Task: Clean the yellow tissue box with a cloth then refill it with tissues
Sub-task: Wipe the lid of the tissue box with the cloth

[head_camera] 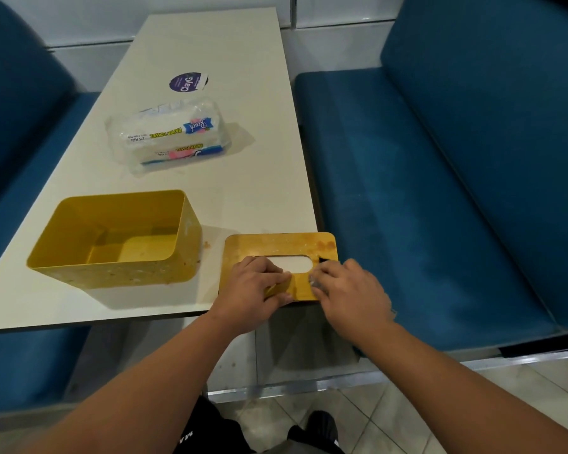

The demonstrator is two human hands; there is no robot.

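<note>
The open yellow tissue box (pixel 118 244) stands empty on the white table (pixel 210 54), its outer wall spotted with stains. Its flat yellow lid (pixel 276 245), with an oval slot, lies at the table's near right corner, stained along the far edge. My left hand (pixel 253 290) grips the lid's near edge, thumb underneath. My right hand (pixel 348 290) presses a small grey cloth (pixel 317 283) onto the lid, next to the slot; most of the cloth is hidden under the fingers. A plastic pack of paper towels (pixel 171 136) lies farther back on the table.
A round purple sticker (pixel 187 81) marks the table beyond the pack. Blue padded benches (pixel 440 191) flank the table on both sides. The lid overhangs the table's right edge slightly. Tiled floor and my shoe show below.
</note>
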